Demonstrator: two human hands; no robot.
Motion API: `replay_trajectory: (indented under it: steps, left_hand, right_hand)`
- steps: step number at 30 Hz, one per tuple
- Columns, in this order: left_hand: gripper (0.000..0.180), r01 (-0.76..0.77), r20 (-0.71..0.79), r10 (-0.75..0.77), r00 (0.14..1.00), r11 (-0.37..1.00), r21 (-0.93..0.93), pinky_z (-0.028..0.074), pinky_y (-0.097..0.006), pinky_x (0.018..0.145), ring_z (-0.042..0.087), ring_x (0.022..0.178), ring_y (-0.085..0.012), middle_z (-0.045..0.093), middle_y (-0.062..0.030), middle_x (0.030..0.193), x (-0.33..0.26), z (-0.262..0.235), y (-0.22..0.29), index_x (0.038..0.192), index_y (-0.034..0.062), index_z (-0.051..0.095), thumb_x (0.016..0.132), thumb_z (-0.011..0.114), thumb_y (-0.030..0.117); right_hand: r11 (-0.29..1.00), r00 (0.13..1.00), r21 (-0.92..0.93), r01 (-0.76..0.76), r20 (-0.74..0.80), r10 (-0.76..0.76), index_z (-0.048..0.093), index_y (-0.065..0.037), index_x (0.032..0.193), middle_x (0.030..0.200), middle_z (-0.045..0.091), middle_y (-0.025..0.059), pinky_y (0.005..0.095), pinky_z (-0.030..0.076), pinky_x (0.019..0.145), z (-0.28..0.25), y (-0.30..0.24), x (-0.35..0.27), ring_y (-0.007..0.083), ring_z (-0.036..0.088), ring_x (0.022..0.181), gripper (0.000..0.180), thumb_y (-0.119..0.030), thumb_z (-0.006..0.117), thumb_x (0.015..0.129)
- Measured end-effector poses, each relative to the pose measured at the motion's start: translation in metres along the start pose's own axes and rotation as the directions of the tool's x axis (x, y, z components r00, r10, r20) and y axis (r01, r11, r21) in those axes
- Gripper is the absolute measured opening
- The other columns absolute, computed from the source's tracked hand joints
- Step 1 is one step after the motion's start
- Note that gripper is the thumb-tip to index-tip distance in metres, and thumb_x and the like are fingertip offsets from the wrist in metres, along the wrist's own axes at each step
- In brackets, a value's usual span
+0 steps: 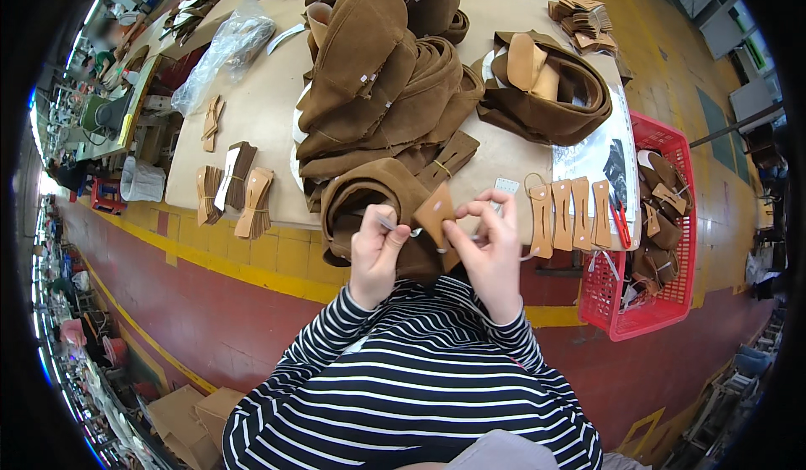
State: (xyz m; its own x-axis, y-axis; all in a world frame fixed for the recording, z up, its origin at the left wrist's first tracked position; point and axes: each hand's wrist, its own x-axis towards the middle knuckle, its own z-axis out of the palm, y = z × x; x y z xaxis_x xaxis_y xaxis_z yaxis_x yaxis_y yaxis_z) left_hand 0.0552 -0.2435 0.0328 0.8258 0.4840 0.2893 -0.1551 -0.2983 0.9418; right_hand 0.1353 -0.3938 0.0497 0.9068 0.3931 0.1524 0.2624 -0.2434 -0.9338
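Note:
At the table's near edge, my left hand (375, 256) is closed, thumb against finger, on a thin pale strip (386, 221) that mostly hides in the grip. My right hand (489, 256) pinches a tan leather piece (434, 215) between thumb and fingers, close to the left hand. Behind both hands lies a rolled brown suede piece (369, 189), partly covered by them. A small white card with dots (505, 186) shows just beyond my right fingers; whether they touch it, I cannot tell. To the right, several tan leather pieces with slits (560, 214) sit in a row.
Stacked brown suede pieces (369, 75) fill the table's middle. Another suede roll (550, 92) holds tan pieces. Bundled strips (254, 203) lie left, near a clear plastic bag (225, 46). Red-handled scissors (620, 225) rest at the right edge, beside a red crate (635, 323) of bundles.

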Motion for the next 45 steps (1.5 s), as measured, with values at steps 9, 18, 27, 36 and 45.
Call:
replay_trajectory:
  steps: [9, 18, 27, 36, 45]
  left_hand:
    - [0.017, 0.181, 0.143, -0.157, 0.977, 0.969, -0.171, 0.028, -0.019, 0.059, 0.03, 0.067, -0.0042, 0.034, 0.0053, 0.076, 0.004, -0.013, 0.033, 0.094, 0.0055, 0.044, 0.098, 0.057, 0.017]
    - [0.02, -0.008, -0.269, -0.07, 0.961, 0.961, -0.278, 0.038, -0.026, 0.088, 0.047, 0.09, -0.0149, 0.051, -0.0093, 0.097, -0.012, -0.005, 0.016, 0.096, 0.0051, 0.044, 0.098, 0.057, 0.02]
    - [0.05, -0.034, 0.13, 0.096, 0.987, 0.91, -0.413, 0.047, -0.032, 0.083, 0.059, 0.088, -0.0205, 0.061, -0.0136, 0.096, -0.008, -0.034, 0.028, 0.104, 0.0015, 0.055, 0.085, 0.07, 0.045]
    - [0.015, -0.276, 0.177, 0.253, 0.951, 0.954, 0.116, 0.053, -0.028, 0.067, 0.063, 0.078, -0.0205, 0.063, -0.0113, 0.092, 0.007, -0.022, 0.03, 0.09, -0.002, 0.071, 0.077, 0.073, 0.006]
    - [0.045, 0.38, 0.25, -0.405, 0.879, 0.281, -0.881, 0.047, -0.029, 0.076, 0.055, 0.071, -0.0167, 0.047, -0.0009, 0.07, -0.008, -0.029, -0.011, 0.075, 0.0081, 0.049, 0.099, 0.045, 0.046]
  right_hand:
    - [0.613, 0.892, 0.649, -0.45, 0.363, 0.27, 0.051, -0.002, 0.114, 0.09, 0.06, 0.0011, 0.0188, 0.042, 0.072, -0.006, -0.001, -0.015, 0.0031, 0.051, 0.079, 0.017, -0.013, 0.048, 0.102]
    - [0.724, 0.965, 0.639, -0.259, 0.142, 0.22, 0.051, -0.001, 0.119, 0.094, 0.061, 0.0012, 0.0197, 0.042, 0.077, 0.011, 0.008, -0.013, 0.0045, 0.054, 0.085, 0.023, -0.012, 0.054, 0.099]
    - [0.639, 0.937, 0.701, -0.316, 0.128, 0.324, 0.053, 0.002, 0.114, 0.094, 0.062, 0.0021, 0.0194, 0.044, 0.077, 0.016, 0.013, -0.007, 0.0052, 0.054, 0.083, 0.021, -0.012, 0.056, 0.098]
    - [0.713, 0.948, 0.634, -0.3, 0.118, 0.294, 0.055, 0.0, 0.115, 0.103, 0.062, 0.0028, 0.0217, 0.043, 0.085, 0.013, 0.013, -0.009, 0.0065, 0.056, 0.094, 0.019, -0.011, 0.054, 0.099]
    - [0.623, 0.927, 0.694, -0.361, 0.196, 0.319, 0.057, 0.001, 0.107, 0.093, 0.061, 0.001, 0.0193, 0.045, 0.074, 0.019, 0.016, -0.007, 0.0045, 0.056, 0.081, 0.014, -0.008, 0.057, 0.097]
